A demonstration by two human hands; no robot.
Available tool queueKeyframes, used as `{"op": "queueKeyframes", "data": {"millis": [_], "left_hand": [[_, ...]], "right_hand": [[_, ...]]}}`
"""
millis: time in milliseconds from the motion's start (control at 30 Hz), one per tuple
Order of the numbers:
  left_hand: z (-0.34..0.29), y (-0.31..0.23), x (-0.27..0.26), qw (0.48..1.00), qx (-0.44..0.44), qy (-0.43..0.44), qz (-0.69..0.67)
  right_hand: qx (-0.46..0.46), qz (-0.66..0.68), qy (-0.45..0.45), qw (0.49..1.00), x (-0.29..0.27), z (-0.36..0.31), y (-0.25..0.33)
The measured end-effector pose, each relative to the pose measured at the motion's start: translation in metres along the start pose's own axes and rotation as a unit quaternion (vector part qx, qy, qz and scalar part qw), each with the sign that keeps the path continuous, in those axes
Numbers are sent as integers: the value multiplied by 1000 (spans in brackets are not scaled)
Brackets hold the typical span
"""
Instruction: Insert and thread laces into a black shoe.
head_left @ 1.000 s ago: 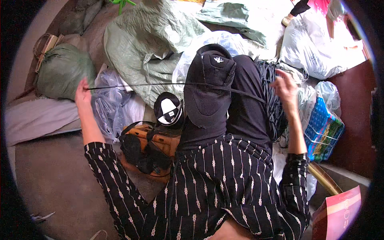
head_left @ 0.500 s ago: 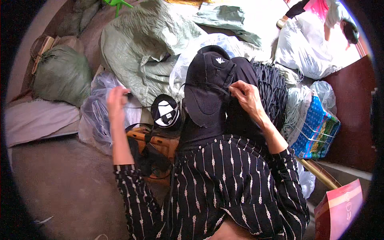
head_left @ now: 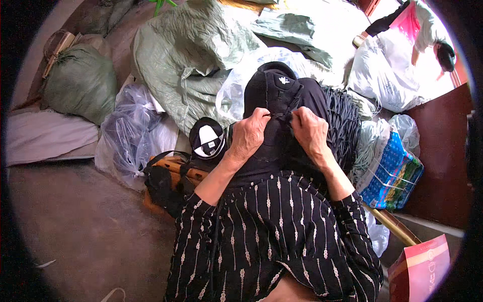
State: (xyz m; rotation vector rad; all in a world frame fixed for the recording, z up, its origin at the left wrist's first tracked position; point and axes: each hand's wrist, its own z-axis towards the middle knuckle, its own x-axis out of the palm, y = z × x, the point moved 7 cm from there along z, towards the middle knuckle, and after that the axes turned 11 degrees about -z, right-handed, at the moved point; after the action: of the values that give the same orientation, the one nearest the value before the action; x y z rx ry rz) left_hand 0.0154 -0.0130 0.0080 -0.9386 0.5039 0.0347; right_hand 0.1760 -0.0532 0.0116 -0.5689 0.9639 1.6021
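Note:
A black shoe upper (head_left: 275,83) with a small white emblem lies across my lap on dark trousers. My left hand (head_left: 249,133) is over its left side, thumb and fingers pinched on a thin black shoelace (head_left: 276,116). Close by on the right, my right hand (head_left: 311,133) pinches at the same lacing area; its fingertips partly hide what they grip. Both hands cover part of the upper's middle. Left of my lap sits another black shoe piece (head_left: 207,137) with a white inside and a small label.
A bundle of black laces (head_left: 343,118) hangs right of my lap, beside pale cords (head_left: 370,148) and a blue patterned package (head_left: 395,171). Clear plastic bags (head_left: 133,128) and large greenish sacks (head_left: 196,45) lie left and ahead. Another person (head_left: 422,30) is at the far right.
My left hand has come from far left, where it stretched a black shoelace out, back to the upper beside my right hand. The right hand stays near the lacing.

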Motion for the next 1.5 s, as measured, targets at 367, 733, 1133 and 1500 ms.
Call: {"op": "queueKeyframes", "data": {"millis": [367, 733, 1133, 1500], "left_hand": [[7, 43, -20, 944, -213, -34, -250], [30, 50, -15, 966, -224, 73, -105], [44, -35, 38, 830, 148, 283, 457], [49, -32, -13, 900, 301, 164, 270]], "right_hand": [[159, 201, 174, 951, 34, -1, -25], [109, 195, 101, 969, 28, -7, -20], [111, 228, 84, 964, 25, -6, -20], [-121, -38, -48, 991, -21, 11, 6]]}}
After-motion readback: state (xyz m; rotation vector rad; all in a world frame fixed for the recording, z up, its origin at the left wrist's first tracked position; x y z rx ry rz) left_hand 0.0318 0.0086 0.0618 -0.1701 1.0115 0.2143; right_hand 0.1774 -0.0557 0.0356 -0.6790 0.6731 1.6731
